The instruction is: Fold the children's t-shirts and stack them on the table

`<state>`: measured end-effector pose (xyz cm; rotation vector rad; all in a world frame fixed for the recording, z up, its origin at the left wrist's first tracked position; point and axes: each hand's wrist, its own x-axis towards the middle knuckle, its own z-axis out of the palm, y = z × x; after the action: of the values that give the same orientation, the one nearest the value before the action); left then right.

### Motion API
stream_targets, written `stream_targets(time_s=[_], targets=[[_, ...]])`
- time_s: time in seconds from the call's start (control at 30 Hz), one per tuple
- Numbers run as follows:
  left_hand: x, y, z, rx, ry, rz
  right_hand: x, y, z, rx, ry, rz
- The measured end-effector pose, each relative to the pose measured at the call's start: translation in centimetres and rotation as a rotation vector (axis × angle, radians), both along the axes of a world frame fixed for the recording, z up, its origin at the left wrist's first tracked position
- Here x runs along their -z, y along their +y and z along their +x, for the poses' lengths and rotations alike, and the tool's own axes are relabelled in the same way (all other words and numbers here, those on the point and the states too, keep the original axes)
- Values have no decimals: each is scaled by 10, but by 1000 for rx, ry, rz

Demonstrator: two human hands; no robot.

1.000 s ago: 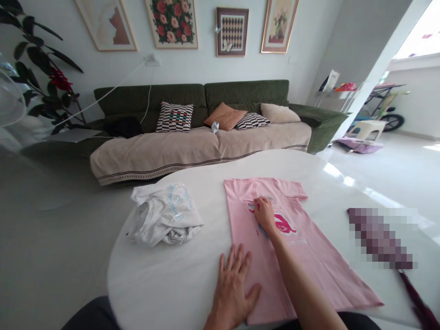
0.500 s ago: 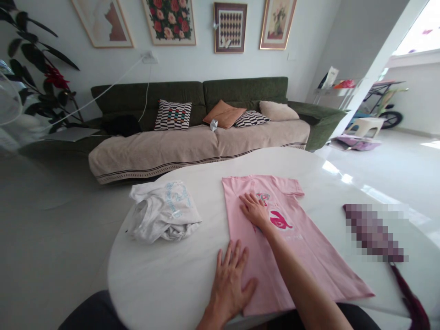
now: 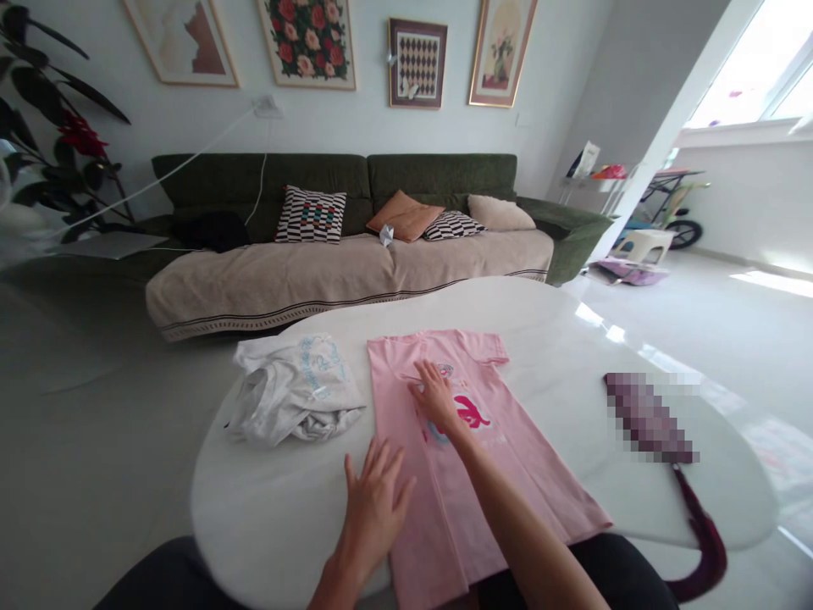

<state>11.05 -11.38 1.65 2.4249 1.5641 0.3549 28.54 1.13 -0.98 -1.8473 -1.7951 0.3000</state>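
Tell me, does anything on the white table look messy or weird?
Yes, the white cloth with light-blue lettering. It's a crumpled heap at the left, while the pink T-shirt with a magenta print lies mostly flat.

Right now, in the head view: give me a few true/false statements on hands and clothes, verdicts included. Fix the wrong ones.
1. The pink shirt lies on the white table. True.
2. The right hand is over the white cloth. False: it is over the pink shirt, by the print.
3. The left hand is closer to the wearer's body than the right hand. True.
4. The white cloth is spread out flat. False: it lies bunched up.
5. The orange cushion is on the sofa. True.
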Motion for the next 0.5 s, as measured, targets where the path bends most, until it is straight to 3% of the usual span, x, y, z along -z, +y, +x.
stream_targets(time_s=[0.1, 0.23, 0.37, 0.5], targets=[[3, 49, 27, -82, -122, 140, -8, -3, 42, 185, 87, 42], [9, 124, 64, -102, -174, 173, -16, -9, 110, 349, 90, 27], [13, 175, 92, -6, -134, 146, -15, -5, 158, 467, 135, -21], [18, 209, 117, 93, -56, 67, -9, 17, 181, 532, 242, -79]])
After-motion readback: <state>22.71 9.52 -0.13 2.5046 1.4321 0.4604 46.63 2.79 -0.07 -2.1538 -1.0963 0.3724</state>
